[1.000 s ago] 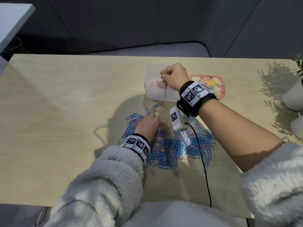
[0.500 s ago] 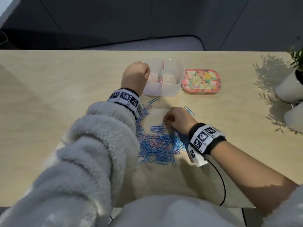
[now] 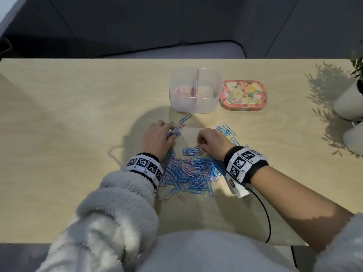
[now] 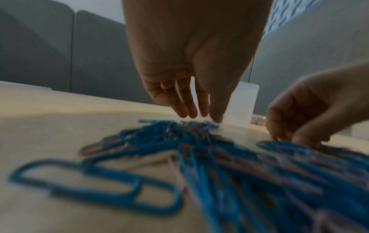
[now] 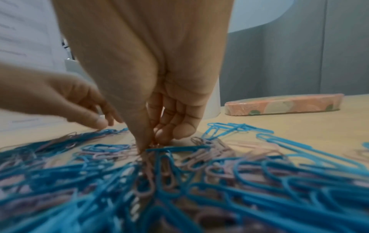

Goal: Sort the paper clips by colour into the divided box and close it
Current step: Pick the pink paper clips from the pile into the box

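Note:
A loose pile of blue and pink paper clips (image 3: 193, 171) lies on the wooden table in front of me. Behind it stands the translucent divided box (image 3: 208, 107), open, with pink clips (image 3: 181, 91) in its left compartment. The box's floral lid (image 3: 243, 95) lies flat to the right of it. My left hand (image 3: 172, 130) hovers at the pile's far left edge, and its fingers (image 4: 201, 110) hang nearly straight over the clips, holding nothing. My right hand (image 3: 200, 147) is on the pile's far side. Its thumb and curled fingers (image 5: 169, 134) pinch a pink clip (image 5: 147, 173) in the heap.
Stray blue clips (image 3: 225, 130) lie right of my right hand, and one blue clip (image 3: 184, 119) lies just before the box. Two white pots (image 3: 347, 103) stand at the table's right edge. A black cable (image 3: 264, 213) runs from my right wrist toward the front edge.
My left hand has come back from the box's left compartment down to the pile. My right hand, at the box a second ago, has stayed on the pile for the last half second.

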